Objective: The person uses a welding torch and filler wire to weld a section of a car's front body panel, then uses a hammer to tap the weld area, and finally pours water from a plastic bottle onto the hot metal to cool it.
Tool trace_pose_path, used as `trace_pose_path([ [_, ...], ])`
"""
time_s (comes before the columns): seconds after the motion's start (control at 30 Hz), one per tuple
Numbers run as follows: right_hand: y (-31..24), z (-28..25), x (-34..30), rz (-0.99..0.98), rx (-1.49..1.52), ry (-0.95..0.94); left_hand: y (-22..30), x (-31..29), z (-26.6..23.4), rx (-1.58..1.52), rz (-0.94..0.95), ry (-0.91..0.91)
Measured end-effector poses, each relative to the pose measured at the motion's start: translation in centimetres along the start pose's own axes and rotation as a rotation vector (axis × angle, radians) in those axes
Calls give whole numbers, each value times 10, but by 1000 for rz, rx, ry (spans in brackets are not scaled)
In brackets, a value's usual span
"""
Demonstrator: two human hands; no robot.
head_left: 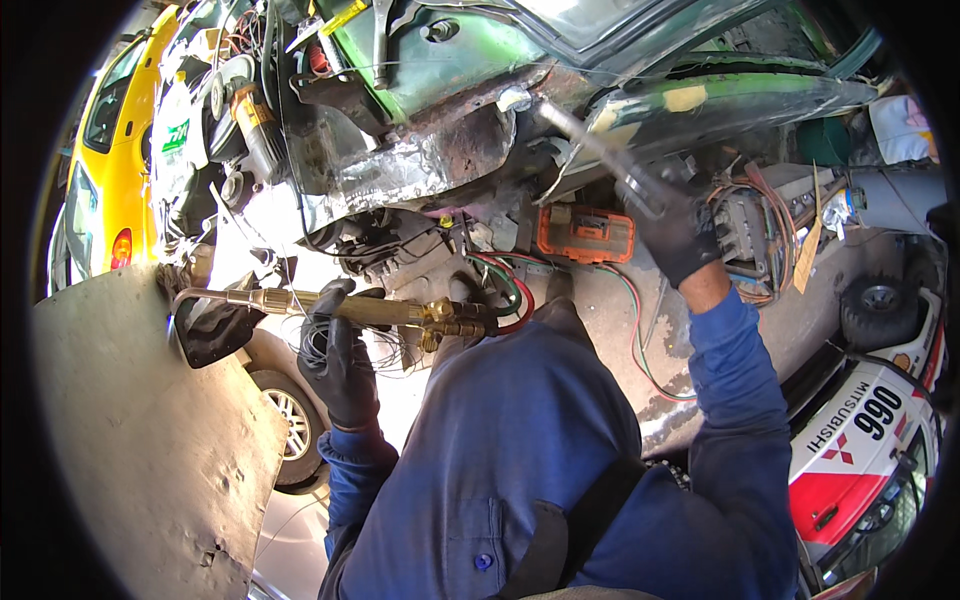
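My left hand (338, 365), in a dark glove, is closed around a brass gas torch (385, 312) lying level in front of me. Its bent tip points away to the left, and no flame can be made out. Loops of thin wire (316, 345) hang at the same hand. Red and green hoses (522, 305) run from the torch's right end. My gloved right hand (682, 235), smeared by motion, grips a hammer (590, 140). The hammer's head end is at the edge of a bare, rusty metal panel (430, 165) on a green car body (395, 85).
An orange tool case (585, 236) lies on the floor below the panel. A power tool (257, 125) and cables crowd the far left. The large worn sheet (130, 430) fills the near left. A yellow car (128, 150) stands beyond it, and a white-and-red toy-like vehicle (850, 460) at right.
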State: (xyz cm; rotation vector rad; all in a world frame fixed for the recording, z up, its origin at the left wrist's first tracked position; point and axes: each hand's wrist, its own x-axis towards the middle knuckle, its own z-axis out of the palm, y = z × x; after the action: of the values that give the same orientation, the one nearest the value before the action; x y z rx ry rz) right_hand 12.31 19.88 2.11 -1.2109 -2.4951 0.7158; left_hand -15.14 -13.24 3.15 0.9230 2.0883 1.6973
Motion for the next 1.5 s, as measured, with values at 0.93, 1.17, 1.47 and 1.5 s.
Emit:
trace_pose_path([
  [0.93,10,-40,41,-88,42,-193,-3,-2,10,-125,-18,-4],
  [1.17,6,-45,50,137,294,-337,-3,4,14,77,63,-36],
  [1.47,16,-45,54,-119,184,-268,-1,2,18,-13,35,-6],
  [1.5,15,-43,54,-22,224,-242,0,1,19,-23,24,-3],
])
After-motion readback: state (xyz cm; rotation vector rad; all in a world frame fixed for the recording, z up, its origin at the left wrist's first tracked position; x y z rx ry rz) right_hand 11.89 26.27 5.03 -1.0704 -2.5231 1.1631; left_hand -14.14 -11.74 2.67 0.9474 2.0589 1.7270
